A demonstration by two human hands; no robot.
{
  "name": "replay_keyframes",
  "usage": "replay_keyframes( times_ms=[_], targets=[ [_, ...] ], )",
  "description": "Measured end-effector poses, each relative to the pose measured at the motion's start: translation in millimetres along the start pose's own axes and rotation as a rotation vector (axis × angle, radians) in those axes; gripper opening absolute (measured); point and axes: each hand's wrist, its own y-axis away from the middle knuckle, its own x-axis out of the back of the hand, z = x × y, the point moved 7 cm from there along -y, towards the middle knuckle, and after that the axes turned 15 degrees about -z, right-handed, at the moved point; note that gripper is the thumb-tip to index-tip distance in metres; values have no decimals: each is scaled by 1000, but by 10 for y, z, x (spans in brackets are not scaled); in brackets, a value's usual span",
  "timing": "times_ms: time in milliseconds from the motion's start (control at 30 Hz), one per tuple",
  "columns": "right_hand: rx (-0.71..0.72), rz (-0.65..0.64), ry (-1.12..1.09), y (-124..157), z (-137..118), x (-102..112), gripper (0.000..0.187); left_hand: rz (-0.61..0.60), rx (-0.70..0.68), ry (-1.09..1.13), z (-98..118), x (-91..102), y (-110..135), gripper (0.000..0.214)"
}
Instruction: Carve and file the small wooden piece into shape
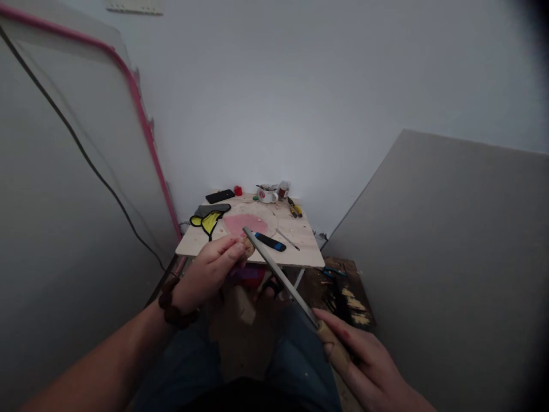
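Note:
My left hand (221,260) is closed around a small, light-brown piece that looks like wood (247,247), just in front of the table's near edge. Most of that piece is hidden by my fingers. In my right hand (360,355) is a file (281,277), gripped by its wooden handle (333,346). Its long grey blade slants up and left, and the far end lies at or against the wooden piece; contact is hard to make out. Beyond the blade, a black and blue utility knife (269,241) rests on the table.
The small table (306,246) bears a phone (220,196), a grey and yellow cloth item (210,217), a white mug (267,195), a glass jar (283,190), yellow-handled pliers (295,208) and a thin tool (287,239). Grey panels (454,257) flank both sides. Wood scraps (355,306) lie on the floor.

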Motion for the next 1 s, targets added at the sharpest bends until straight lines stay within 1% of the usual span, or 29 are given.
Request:
replay_keyframes(
  times_ms=[67,167,200,233,300,367,400,467,567,600,633,733,767,800,900,933,1000],
  targets=[
    [16,-35,6,-40,-50,-5,56,-79,25,-25,28,-86,-4,53],
    [46,-48,-22,-209,-166,8,52,-226,37,-31,84,-278,-11,52],
    [50,-48,-33,-266,-196,10,51,-246,39,-26,97,-315,-13,52],
    [55,-47,-42,-307,-217,9,51,-233,41,-20,102,-317,-16,52],
    [58,-45,-50,-319,-218,-7,53,-136,58,3,82,-234,-16,53],
    [43,-34,-42,-255,-170,-26,54,-38,84,26,34,-126,-2,52],
    [30,-27,-34,-217,-139,-34,55,-22,95,28,10,-101,3,51],
    [8,-37,-37,-184,-98,-56,54,-82,108,14,-26,-150,-4,51],
    [-7,-84,-111,-268,-111,-92,50,-285,101,4,-46,-360,-39,50],
    [-11,-95,-139,-303,-121,-104,49,-304,100,7,-50,-387,-50,50],
    [-17,-96,-160,-325,-126,-113,48,-273,102,9,-56,-365,-63,51],
    [-52,-69,-185,-297,-93,-152,46,-72,111,3,-70,-185,-66,53],
    [-65,-61,-195,-282,-76,-169,45,-59,112,3,-71,-176,-62,53],
    [-81,-54,-213,-282,-62,-182,45,-96,109,6,-68,-218,-62,52],
    [-119,-46,-312,-410,-68,-193,46,-292,85,37,-43,-472,-60,47],
    [-135,-44,-358,-477,-71,-190,48,-319,78,56,-38,-524,-56,48],
    [-202,-29,-464,-577,-31,-190,58,-294,79,109,-53,-520,-51,54]
  ],
)
